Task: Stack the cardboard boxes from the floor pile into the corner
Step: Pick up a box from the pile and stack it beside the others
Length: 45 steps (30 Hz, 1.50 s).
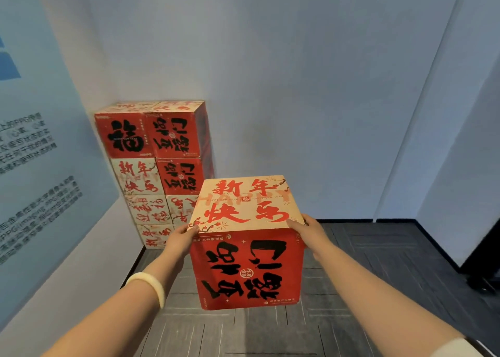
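While the left hand (181,239) and right hand (308,231) hold a New Year cardboard box (249,267) above the floor (378,275), fingers (293,223) curled over its top edge, the corner stack (157,167) stands ahead and left of the fingers, nearer the left hand.

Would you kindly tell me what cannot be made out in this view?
Head view:
Floor pile: outside the frame.
Fingers of left hand and right hand: behind the sides of the held box.
Lower right boxes of the corner stack: covered by the held box.
Wall text: blurred, cut by the left edge.
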Motion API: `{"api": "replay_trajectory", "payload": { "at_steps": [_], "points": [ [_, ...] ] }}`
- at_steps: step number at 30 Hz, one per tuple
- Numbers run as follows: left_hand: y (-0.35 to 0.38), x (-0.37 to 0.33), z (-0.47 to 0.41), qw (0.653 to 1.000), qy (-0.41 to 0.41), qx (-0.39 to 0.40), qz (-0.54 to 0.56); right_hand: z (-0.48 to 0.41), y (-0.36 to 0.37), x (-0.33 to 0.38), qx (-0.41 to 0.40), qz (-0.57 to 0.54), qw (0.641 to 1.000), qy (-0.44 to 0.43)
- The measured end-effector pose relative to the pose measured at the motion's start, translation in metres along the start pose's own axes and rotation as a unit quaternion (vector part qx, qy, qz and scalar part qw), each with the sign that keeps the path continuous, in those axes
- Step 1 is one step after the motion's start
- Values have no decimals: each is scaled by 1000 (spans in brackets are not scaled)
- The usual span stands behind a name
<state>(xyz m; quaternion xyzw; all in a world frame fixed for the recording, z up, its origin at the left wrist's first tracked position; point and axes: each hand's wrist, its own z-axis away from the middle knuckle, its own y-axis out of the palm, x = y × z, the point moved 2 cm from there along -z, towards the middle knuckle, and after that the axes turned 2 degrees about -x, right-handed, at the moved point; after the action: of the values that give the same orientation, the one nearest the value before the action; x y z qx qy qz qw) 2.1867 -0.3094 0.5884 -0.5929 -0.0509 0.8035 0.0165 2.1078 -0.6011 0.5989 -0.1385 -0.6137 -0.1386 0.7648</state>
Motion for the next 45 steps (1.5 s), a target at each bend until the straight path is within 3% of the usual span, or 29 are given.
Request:
{"api": "replay_trajectory", "payload": {
  "at_steps": [8, 16, 30, 37, 45],
  "points": [
    [25, -58, -167, 999, 0, 38, -29, -151, 51, 25, -48, 7, 998, 26],
    [71, -73, -303, 998, -16, 41, -52, -300, 68, 22, -62, 10, 996, 57],
    [170, -79, -587, 991, -81, -23, -106, -621, 110, 2, -2, 72, 988, 139],
    [181, -46, -685, 987, -112, -42, -103, -707, 143, -39, 8, 103, 979, 177],
    [199, 43, -774, 983, -140, -32, -114, -779, 169, -139, -16, 147, 963, 226]
  ]
}}
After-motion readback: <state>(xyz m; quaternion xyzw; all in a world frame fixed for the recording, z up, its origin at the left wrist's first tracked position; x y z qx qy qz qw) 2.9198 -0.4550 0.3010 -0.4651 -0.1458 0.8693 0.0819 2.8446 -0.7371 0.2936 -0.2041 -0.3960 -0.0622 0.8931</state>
